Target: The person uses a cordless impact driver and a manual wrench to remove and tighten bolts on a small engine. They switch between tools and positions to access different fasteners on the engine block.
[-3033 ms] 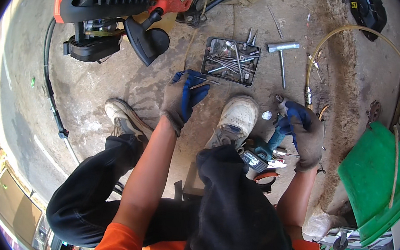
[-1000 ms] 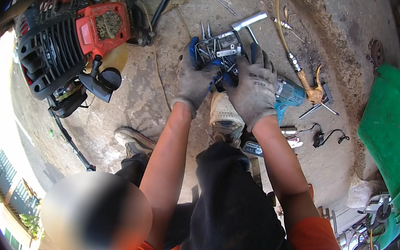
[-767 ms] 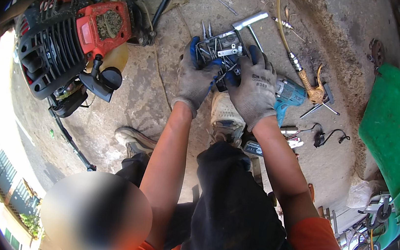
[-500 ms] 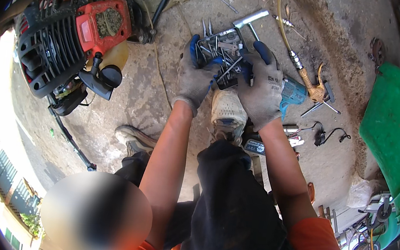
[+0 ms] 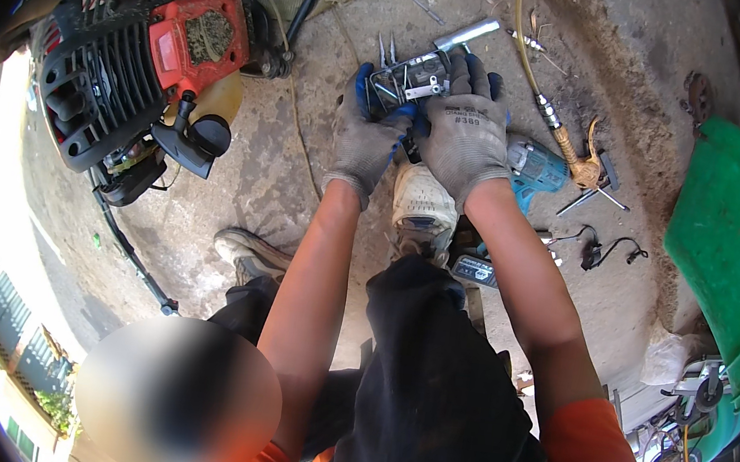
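Note:
My left hand (image 5: 364, 144), in a grey work glove with blue-coated fingers, grips the near left side of a small dark tray (image 5: 387, 94) holding metal bits and loose hardware. The matching gloved right hand (image 5: 465, 131) lies over the tray's right part, its fingers stretched forward and apart; its palm side is hidden, and it covers much of the contents. Just beyond its fingertips is a silver T-shaped socket wrench (image 5: 467, 34). The tray is above the toe of my light shoe (image 5: 426, 199).
A red and black small engine (image 5: 195, 42) stands at left. To the right are a teal power drill (image 5: 537, 165), a brass-coloured air gun (image 5: 578, 163) on a yellowish hose, a battery pack (image 5: 475, 270), a black cable (image 5: 600, 253) and a green sheet (image 5: 724, 244).
My right hand has moved from the tray's right edge leftward and forward over its contents, now hiding many of them. My left hand still holds the tray.

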Available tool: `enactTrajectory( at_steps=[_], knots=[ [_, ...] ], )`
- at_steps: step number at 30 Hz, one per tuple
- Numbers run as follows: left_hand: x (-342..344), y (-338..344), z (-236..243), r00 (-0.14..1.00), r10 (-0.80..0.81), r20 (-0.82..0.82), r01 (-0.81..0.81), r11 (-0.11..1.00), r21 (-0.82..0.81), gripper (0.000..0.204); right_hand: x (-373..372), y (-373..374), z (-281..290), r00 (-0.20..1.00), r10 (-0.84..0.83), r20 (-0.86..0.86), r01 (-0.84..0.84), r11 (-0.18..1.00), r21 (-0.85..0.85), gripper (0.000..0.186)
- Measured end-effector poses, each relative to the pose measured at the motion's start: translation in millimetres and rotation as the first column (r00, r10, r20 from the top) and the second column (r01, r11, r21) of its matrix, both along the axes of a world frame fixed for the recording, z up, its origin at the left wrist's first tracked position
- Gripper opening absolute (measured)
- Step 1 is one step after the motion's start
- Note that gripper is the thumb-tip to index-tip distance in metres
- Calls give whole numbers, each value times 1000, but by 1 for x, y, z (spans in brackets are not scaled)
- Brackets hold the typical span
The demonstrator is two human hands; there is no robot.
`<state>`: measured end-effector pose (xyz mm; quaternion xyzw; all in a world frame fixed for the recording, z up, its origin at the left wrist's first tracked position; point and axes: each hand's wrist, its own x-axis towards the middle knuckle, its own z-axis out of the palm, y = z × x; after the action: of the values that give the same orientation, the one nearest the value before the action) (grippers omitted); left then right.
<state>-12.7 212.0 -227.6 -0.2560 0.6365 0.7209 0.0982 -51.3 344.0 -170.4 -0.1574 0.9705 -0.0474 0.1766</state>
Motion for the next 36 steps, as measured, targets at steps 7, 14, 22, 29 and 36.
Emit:
enactTrajectory(
  at_steps=[7, 14, 22, 29, 36],
  knots=[
    [2, -3, -12, 999, -1, -55, 4, 999, 51, 69, 2, 3, -16, 996, -92, -18, 88, 985, -150, 46],
    [2, -3, -13, 995, 4, -103, -2, 1000, 13, 70, 2, 6, -27, 989, -139, -43, 123, 956, -266, 35],
    [3, -4, -1, 996, -39, -74, 39, 999, -6, 71, -2, 7, -23, 993, -103, -59, 90, 976, -197, 37],
    [14, -11, -5, 999, 12, -48, -8, 996, 89, 81, -10, 10, -10, 999, -48, 18, 50, 982, -184, 37],
    [21, -14, 20, 1000, 28, 8, -28, 1000, 4, 59, -7, 11, -23, 996, -88, -20, 82, 975, -205, 36]
  ],
)
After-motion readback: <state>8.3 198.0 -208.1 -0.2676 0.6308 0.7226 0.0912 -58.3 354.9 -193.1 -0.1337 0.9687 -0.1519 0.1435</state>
